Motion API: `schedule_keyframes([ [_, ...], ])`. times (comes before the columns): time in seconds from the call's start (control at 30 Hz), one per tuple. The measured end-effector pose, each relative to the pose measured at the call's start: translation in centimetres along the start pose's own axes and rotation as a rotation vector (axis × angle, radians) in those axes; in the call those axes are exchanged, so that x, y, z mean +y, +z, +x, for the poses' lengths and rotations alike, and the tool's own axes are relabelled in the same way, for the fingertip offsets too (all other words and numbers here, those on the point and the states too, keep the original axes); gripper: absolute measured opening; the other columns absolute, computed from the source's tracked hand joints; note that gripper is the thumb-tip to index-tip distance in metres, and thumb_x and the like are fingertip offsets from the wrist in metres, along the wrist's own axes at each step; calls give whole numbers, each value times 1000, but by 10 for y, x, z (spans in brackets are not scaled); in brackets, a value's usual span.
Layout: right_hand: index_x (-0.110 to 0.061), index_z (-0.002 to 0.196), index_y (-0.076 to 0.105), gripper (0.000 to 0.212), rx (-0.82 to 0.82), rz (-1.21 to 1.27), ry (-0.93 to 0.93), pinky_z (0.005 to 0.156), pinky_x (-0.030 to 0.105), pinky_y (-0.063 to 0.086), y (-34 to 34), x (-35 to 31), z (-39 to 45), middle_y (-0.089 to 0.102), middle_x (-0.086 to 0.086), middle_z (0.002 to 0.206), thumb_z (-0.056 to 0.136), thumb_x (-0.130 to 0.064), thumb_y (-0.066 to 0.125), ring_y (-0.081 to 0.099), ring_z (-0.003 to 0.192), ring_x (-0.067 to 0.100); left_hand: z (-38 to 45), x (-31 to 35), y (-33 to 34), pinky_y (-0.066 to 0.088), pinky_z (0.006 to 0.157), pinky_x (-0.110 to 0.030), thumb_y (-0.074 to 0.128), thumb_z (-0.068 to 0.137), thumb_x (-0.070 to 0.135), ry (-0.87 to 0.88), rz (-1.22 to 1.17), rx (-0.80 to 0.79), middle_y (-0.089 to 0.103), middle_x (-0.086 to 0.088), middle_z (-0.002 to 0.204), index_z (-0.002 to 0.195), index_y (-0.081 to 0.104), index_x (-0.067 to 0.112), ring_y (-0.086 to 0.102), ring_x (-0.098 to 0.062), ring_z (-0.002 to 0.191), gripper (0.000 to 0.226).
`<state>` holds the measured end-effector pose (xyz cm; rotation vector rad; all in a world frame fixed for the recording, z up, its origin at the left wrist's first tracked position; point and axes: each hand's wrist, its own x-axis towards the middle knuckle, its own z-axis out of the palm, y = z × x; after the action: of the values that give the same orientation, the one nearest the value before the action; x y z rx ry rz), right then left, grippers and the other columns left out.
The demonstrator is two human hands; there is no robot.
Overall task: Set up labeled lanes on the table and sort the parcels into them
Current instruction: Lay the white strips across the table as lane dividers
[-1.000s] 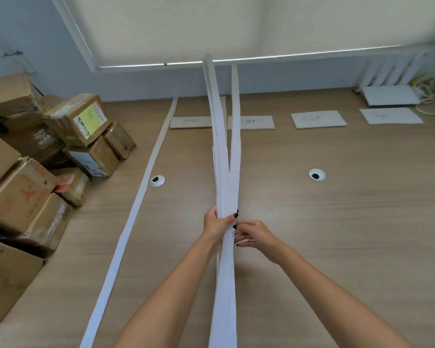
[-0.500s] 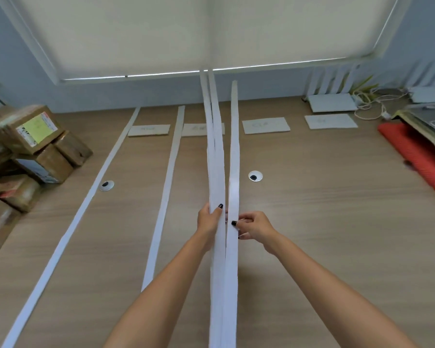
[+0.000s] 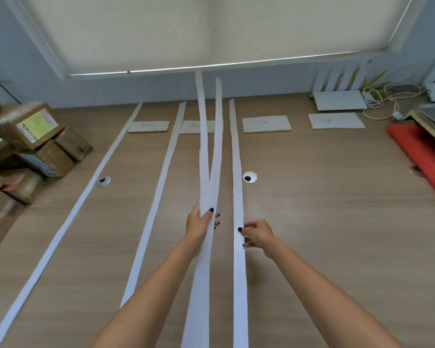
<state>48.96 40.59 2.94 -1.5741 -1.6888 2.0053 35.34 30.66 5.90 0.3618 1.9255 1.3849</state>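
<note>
While two paper strips (image 3: 146, 209) already lie flat running from the near edge to the far edge of the desk (image 3: 324, 222), the left hand (image 3: 201, 223) grips a bundle of spare strips (image 3: 207, 172), lifted clear so they stay untangled. The right hand (image 3: 258, 234) pinches a single strip (image 3: 236, 172), apparently to lay it as the next lane divider beside the label cards (image 3: 266, 123) along the far edge. The parcels (image 3: 33, 136) wait unsorted, stacked at the desk's left edge.

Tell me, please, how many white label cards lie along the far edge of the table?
4, in a row: far-left card; second card, partly hidden behind the held paper strips; third card; far-right card by the router.
</note>
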Motion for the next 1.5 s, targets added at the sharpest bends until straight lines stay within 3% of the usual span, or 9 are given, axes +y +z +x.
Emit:
schedule_keyframes([
  [0.13, 4, 112, 61, 26, 34, -12, -19, 55, 26, 58, 3, -6, 16, 61, 8, 83, 89, -7, 59, 59, 56, 17, 9, -3, 0, 53, 66, -29, 48, 96, 22, 1, 4, -13, 66, -2, 94, 112, 54, 15, 62, -16, 72, 18],
  [0.27, -6, 127, 54, 36, 188, -261, -125, 75, 38, 57, -2, -8, 22, 61, 11, 112, 91, -12, 50, 59, 78, 22, 16, -3, 5, 52, 65, -30, 49, 94, 20, -6, -28, -43, 65, -5, 91, 101, 57, 19, 60, -18, 72, 10],
  [0.37, -11, 114, 60, 25, 94, -148, -147, 66, 31, 57, -11, -6, 13, 62, 12, 111, 91, -14, 50, 59, 83, 20, 19, 0, 20, 49, 61, -27, 51, 93, 21, -8, -37, -71, 62, -4, 86, 96, 58, 20, 58, -17, 69, 8],
  [0.53, -14, 95, 66, 17, -200, 59, -136, 60, 23, 52, -35, -7, -11, 70, 3, 87, 91, -24, 53, 66, 73, 13, 10, 7, 73, 49, 63, -29, 56, 89, 12, 1, -85, -142, 59, -9, 88, 99, 58, 11, 57, -20, 69, 10],
  [0.63, -14, 84, 64, 11, -145, 36, -202, 56, 19, 49, -64, -4, -19, 65, 0, 76, 89, -23, 60, 64, 65, 12, -1, 13, 112, 51, 60, -31, 61, 87, 9, -6, -108, -173, 58, -11, 89, 101, 56, 9, 57, -22, 70, 15],
  [0.77, -2, 100, 65, 17, -73, 48, -222, 55, 20, 48, -126, 4, -20, 66, 6, 79, 88, -13, 62, 61, 63, 15, -12, 25, 166, 56, 59, -32, 54, 93, 22, -16, -79, -200, 65, -6, 91, 111, 57, 15, 64, -21, 73, 20],
  [1.07, 0, 96, 63, 14, -23, -18, -129, 50, 21, 49, -288, 31, -10, 57, 8, 76, 90, -13, 60, 56, 54, 17, -33, 43, 282, 49, 62, -23, 45, 95, 17, 45, -41, -52, 62, 2, 82, 107, 60, 16, 58, -14, 66, 19],
  [1.37, 2, 105, 59, 21, -6, -113, -76, 51, 23, 52, -333, 40, 10, 55, 7, 76, 91, -14, 58, 54, 43, 14, -50, 51, 327, 49, 64, -24, 45, 96, 20, 58, -47, -22, 60, 0, 86, 111, 60, 18, 58, -14, 68, 21],
  [1.5, -3, 116, 56, 33, 32, -324, -99, 60, 28, 50, -332, 38, 16, 60, 7, 97, 94, -27, 51, 62, 77, 22, -51, 56, 333, 48, 64, -23, 47, 96, 22, 58, -46, -16, 61, 0, 87, 112, 60, 17, 58, -13, 68, 21],
])
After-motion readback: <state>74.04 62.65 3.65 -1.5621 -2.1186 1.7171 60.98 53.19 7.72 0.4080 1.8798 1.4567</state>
